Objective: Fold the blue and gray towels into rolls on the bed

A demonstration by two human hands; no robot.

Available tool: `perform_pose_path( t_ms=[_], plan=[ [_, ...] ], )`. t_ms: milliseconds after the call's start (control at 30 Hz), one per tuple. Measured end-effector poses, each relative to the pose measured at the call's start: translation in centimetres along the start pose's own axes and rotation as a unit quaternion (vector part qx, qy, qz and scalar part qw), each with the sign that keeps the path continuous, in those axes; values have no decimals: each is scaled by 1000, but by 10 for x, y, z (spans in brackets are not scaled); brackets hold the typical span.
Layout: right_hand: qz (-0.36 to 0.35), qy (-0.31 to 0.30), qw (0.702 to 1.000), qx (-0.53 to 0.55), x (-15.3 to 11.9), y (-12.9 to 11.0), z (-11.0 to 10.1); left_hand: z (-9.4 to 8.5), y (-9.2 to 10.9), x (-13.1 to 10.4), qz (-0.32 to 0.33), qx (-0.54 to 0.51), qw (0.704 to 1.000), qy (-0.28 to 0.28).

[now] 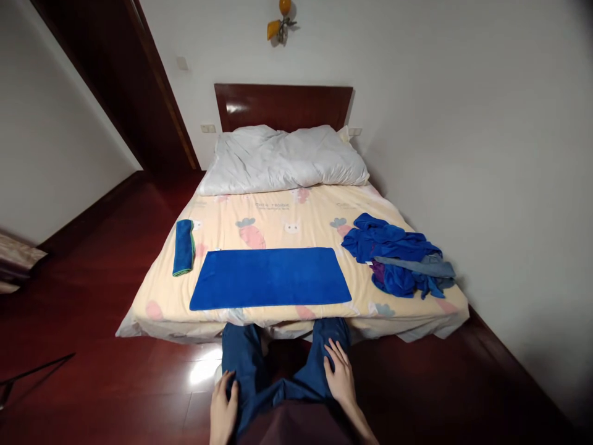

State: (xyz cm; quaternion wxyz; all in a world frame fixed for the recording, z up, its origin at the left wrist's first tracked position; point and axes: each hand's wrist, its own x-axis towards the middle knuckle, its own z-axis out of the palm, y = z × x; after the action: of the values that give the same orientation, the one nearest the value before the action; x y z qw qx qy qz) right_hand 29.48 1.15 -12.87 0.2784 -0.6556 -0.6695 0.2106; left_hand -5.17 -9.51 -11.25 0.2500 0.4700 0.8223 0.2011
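Note:
My left hand (224,405) rests on my left thigh with its fingers apart and nothing in it. On the other thigh lies my right hand (340,372), fingers spread over the blue trousers (291,389). In front of my knees a blue towel (271,278) is spread flat across the near part of the bed. To its left sits a rolled blue towel (183,247) with a green edge. A crumpled heap of blue cloths (393,244) lies at the right, with a grey-blue cloth (421,267) and a bit of purple cloth (378,272) in it.
The bed (213,216) has a cream sheet printed with carrots and rabbits. A pale folded quilt (282,161) lies before the dark wooden headboard (285,105). The white wall (486,154) runs close along the right side. Dark red floor (92,309) stretches to the left.

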Motion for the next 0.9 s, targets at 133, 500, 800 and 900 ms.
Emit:
perform_pose_path(
  t_ms=[133, 500, 800, 900],
  plan=[
    [-27, -37, 998, -41, 20, -9, -7, -27, 28, 41, 1, -191, 981, -5],
    [-43, -44, 996, -59, 15, -4, -2, 35, 169, 104, -240, -779, 559, -150],
    [-53, -23, 997, -49, 19, 0, 2, 53, 169, 121, -249, -848, 459, -91],
    [-48, -10, 998, -45, 28, -4, 3, 55, 174, 128, -255, -857, 438, -92]
  ],
)
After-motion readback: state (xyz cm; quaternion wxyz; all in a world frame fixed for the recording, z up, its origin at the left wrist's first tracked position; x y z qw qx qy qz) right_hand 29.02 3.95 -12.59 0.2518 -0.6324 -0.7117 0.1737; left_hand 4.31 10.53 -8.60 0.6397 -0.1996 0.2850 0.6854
